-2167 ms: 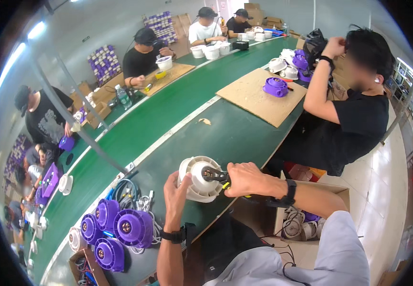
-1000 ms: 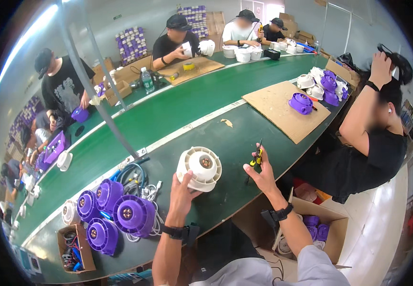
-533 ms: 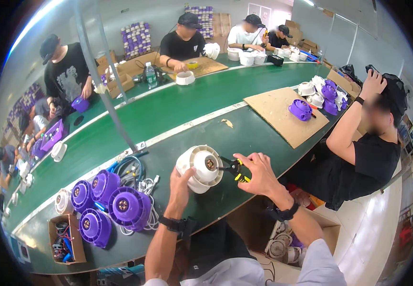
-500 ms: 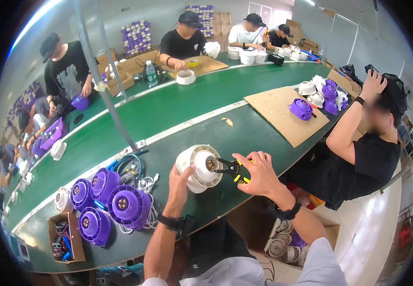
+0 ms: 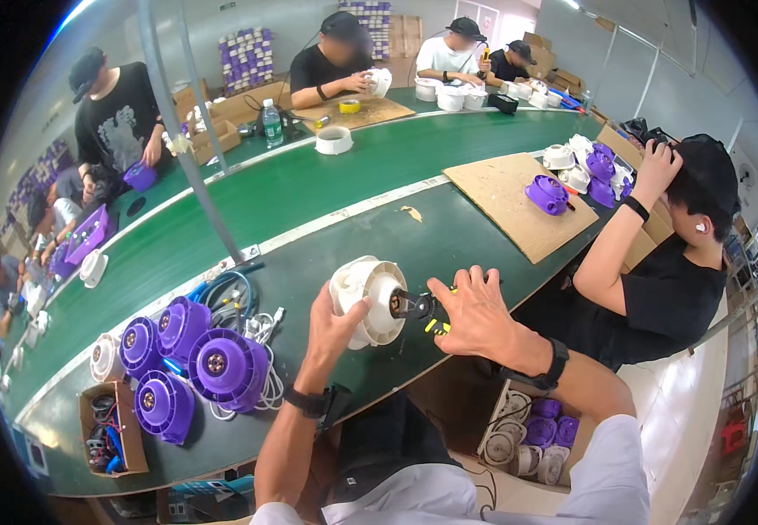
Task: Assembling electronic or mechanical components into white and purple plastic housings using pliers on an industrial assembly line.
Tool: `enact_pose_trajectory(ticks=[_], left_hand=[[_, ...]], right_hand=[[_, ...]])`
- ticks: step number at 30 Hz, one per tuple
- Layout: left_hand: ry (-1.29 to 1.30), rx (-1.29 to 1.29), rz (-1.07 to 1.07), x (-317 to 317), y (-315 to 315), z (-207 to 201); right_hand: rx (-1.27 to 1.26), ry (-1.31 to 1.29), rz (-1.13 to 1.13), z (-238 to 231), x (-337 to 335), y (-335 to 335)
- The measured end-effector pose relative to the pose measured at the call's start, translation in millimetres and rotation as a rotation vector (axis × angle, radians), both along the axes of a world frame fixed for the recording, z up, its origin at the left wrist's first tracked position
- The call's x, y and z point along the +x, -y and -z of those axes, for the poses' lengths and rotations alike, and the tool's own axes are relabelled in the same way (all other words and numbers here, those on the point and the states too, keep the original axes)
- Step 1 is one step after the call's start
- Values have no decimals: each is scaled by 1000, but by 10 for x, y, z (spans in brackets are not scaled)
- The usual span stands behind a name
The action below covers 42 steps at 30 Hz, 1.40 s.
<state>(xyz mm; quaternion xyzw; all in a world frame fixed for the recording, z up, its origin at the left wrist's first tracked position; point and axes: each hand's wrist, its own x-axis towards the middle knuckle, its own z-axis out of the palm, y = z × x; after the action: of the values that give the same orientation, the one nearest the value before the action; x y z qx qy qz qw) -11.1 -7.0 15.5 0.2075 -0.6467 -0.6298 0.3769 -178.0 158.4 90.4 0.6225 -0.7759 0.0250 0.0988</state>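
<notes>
So I've got the white fan housing up off the green worktop, near its front edge and right in front of me. My left hand is cupped under and behind it, thumb and fingers wrapped on the rim, so that one's closed around the housing. My right hand is curled loosely over a pair of black pliers with yellow grips, fingers spread a bit over the handles, and the pliers' nose is poked into the hub at the middle of the housing. The housing is tipped on its side: its round face points to my right toward the pliers, so its axis runs roughly left-to-right, and the pliers lie along that same line. Room-wise, the worktop edge is just below my wrists. To my left it's tight: a cluster of purple fan housings and a tangle of cables sit close by, plus a small cardboard box of bits at the corner. To my right there's bare green before the cardboard sheet, and a co-worker in black sits past that.
</notes>
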Motion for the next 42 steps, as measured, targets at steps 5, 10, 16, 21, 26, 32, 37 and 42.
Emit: enact_pose_trajectory(ticks=[5,10,16,21,26,32,37,42], left_hand=[[68,-68,-6,-18,-21,-89],[119,-180,-5,-78,25,-157],[395,-190,183,-153,271,-526],[568,-147,282,-197,263,-644],[288,-204,-87,-133,-120,-230],[74,-171,-100,-6,-283,187],[343,-339,-173,-39,-210,-65],[539,-486,-146,-142,84,-479]], right_hand=[[35,-52,-35,13,-67,11],[42,-157,-63,64,-118,15],[-75,-368,-206,1,-127,9],[-95,-293,-135,109,-58,-37],[-135,-223,-65,264,-119,-58],[-57,64,70,376,-72,-37],[-7,247,113,376,-107,-38],[-100,-227,-119,248,-27,-26]])
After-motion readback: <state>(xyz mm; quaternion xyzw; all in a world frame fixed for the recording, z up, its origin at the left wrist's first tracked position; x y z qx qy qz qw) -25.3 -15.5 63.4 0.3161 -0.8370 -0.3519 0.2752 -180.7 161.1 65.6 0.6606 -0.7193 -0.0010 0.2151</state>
